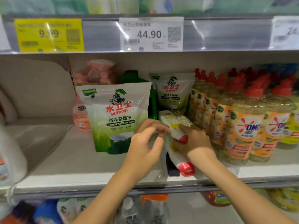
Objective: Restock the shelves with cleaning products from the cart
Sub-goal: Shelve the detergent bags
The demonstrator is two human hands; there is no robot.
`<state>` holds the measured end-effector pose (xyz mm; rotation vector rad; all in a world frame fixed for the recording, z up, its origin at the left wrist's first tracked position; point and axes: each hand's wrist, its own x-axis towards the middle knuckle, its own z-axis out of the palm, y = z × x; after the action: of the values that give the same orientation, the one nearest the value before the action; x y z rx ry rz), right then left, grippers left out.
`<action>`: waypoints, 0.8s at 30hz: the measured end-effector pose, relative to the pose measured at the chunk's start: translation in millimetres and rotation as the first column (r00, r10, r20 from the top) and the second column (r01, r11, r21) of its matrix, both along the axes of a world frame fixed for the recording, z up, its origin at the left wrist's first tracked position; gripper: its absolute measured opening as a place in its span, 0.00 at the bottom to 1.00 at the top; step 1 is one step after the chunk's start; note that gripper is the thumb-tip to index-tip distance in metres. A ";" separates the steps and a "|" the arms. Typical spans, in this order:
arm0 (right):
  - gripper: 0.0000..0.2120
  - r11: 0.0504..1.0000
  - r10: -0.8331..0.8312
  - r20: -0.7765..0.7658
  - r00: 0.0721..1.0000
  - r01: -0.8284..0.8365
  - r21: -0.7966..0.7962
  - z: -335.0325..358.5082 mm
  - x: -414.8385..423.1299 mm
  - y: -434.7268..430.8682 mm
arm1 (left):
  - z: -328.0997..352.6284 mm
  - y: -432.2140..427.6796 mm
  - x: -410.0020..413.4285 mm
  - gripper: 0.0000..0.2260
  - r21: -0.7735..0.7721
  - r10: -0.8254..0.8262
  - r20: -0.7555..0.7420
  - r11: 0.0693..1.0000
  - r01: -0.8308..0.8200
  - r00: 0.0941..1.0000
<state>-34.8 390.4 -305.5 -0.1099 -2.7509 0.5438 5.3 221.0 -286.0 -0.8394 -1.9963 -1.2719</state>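
Observation:
A green and white Seaways pouch [116, 117] stands upright on the middle shelf [64, 160]. My left hand [145, 146] has its curled fingers at the pouch's lower right corner. Beside the pouch lie two white bottles with red caps [176, 123], stacked on their sides with the caps toward me. My right hand [192, 139] grips the upper bottle near its cap. A second Seaways pouch [173, 91] stands behind them.
Rows of shrink-wrapped OMO bottles [247, 126] with red caps fill the shelf to the right. A green bottle [134, 78] and pink spray bottles [100, 73] stand at the back. Price tags [151, 33] hang on the shelf edge above. A grey divider [37, 89] stands at the left.

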 end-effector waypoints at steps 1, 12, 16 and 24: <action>0.29 1.000 0.010 -0.022 1.000 -0.011 -0.020 2.5 5.9 3.0 | 2.0 2.8 -0.1 0.11 -0.017 -0.013 0.010 1.000 0.013 1.000; 0.15 0.965 0.059 -0.409 0.911 -0.156 -0.209 42.0 79.9 31.9 | 25.0 47.8 -20.7 0.32 -0.743 0.242 0.067 0.659 -0.114 0.968; 0.11 0.939 0.173 -0.469 0.866 -0.289 -0.187 54.2 91.3 39.1 | 27.4 60.3 -22.5 0.19 -0.660 0.333 -0.045 0.698 -0.278 0.942; 0.18 0.728 0.343 -0.451 0.824 -0.536 -0.427 59.7 71.2 52.3 | 40.0 55.3 -11.5 0.19 -0.278 0.205 0.202 0.950 -0.144 0.958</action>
<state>36.4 442.7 -245.8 0.4967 -2.1901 1.3288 -6.2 276.3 -246.0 -0.6360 -2.4039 -1.0572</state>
